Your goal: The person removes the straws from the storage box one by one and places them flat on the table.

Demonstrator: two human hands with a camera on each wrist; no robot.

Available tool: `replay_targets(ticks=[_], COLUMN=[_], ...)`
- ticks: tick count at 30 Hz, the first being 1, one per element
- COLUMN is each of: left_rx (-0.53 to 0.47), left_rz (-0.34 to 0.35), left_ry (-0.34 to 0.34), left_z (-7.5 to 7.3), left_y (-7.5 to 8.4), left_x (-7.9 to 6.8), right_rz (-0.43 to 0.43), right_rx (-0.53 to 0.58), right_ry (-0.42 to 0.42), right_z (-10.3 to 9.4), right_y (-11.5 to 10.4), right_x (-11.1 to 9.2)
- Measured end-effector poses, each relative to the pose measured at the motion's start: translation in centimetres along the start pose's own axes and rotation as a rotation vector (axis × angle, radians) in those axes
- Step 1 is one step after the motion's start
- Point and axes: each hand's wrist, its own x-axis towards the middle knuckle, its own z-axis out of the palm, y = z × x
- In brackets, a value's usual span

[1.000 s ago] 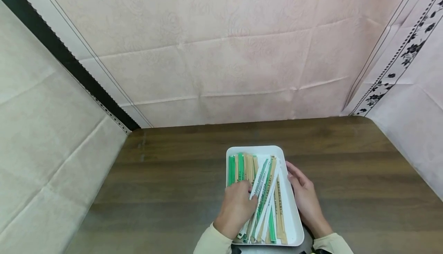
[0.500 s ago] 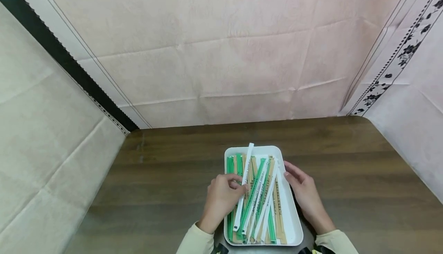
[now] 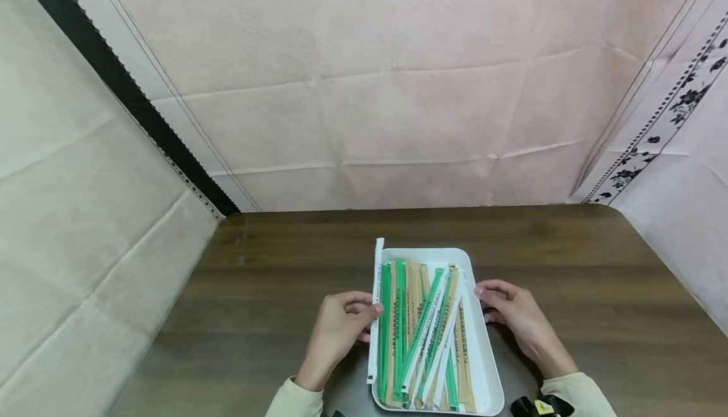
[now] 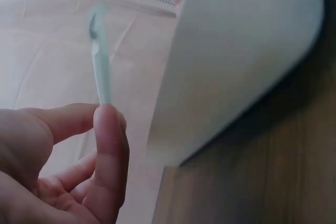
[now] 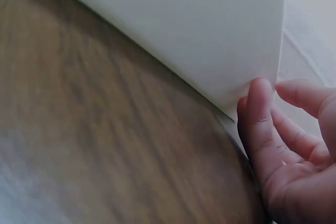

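Note:
A white tray [image 3: 490,366] sits on the table, filled with long slim paper-wrapped sticks [image 3: 400,316] in green, tan and white. Beyond its left rim, my left hand [image 3: 340,325] pinches one slim white wrapped stick [image 3: 375,347] between thumb and fingers. That white stick [image 4: 102,72] points upward in the left wrist view, beside the tray's outer wall [image 4: 226,66]; what it contains is unclear. On the other side, my right hand [image 3: 520,319] holds the tray's right rim, with thumb and finger at the edge in the right wrist view.
The brown wooden table [image 3: 273,265] extends around the tray. Pale cloth [image 3: 426,120] hangs behind and at both sides. A grey patch [image 3: 352,385] lies beneath the tray's near end. A black strap piece [image 3: 531,407] sits at the right wrist.
My left hand lifted a white stick from the pile and carried it left to the tray's left rim. My right hand stays at the right rim. The head view shifted slightly.

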Motion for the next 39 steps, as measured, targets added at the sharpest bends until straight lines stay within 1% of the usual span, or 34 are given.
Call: replay_targets(ticks=[3, 7, 9, 11, 15, 18, 20, 23, 26, 30, 31, 33, 34, 37, 39], left_rx=[-0.037, -0.104, -0.108, -0.087, -0.011, 0.054, 0.119, 0.226, 0.33, 0.48, 0.489, 0.451, 0.404, 0.218, 0.137], left_rz=[0.0, -0.011, -0.033, -0.056, -0.101, -0.11, -0.113, -0.115, -0.096, -0.042, -0.031, -0.008, 0.006, 0.028, 0.048], left_ry=[0.029, 0.061, 0.084, 0.109, 0.161, 0.186, 0.197, 0.198, 0.211, 0.273, 0.277, 0.252, 0.219, 0.087, -0.003], left_z=[-1.3, -2.7, -3.5, -4.3, -6.0, -6.8, -7.2, -7.3, -7.2, -6.9, -6.7, -6.1, -5.7, -4.2, -3.0], left_y=[-0.7, -2.0, -2.6, -3.1, -3.7, -4.0, -4.3, -4.5, -4.6, -3.8, -3.4, -2.4, -1.9, -0.2, 0.7], left_x=[-0.1, -0.2, -0.3, -0.2, 0.0, 0.3, 0.3, 0.3, 0.3, 0.2, 0.1, -0.1, -0.1, -0.4, -0.4], right_rz=[-0.029, -0.052, -0.062, -0.072, -0.088, -0.091, -0.087, -0.073, -0.058, -0.047, -0.045, -0.044, -0.044, -0.045, -0.051], right_rx=[0.012, 0.014, 0.029, 0.039, 0.053, 0.05, 0.044, 0.027, 0.012, 0.005, 0.003, 0.003, 0.003, 0.013, 0.016], right_ry=[0.003, 0.039, 0.061, 0.075, 0.097, 0.106, 0.108, 0.112, 0.119, 0.116, 0.116, 0.114, 0.114, 0.115, 0.114], right_z=[0.3, 0.3, 0.4, 0.3, 0.5, 0.5, 0.6, 0.6, 0.7, 0.7, 0.7, 0.7, 0.7, 0.7, 0.6], right_y=[0.3, 0.6, 0.9, 1.0, 1.2, 1.1, 1.0, 1.0, 0.9, 0.8, 0.8, 0.8, 0.8, 0.8, 0.8], right_x=[0.2, 0.1, -0.1, -0.3, -0.4, -0.4, -0.3, -0.2, -0.1, 0.0, 0.0, -0.1, -0.1, -0.2, -0.3])
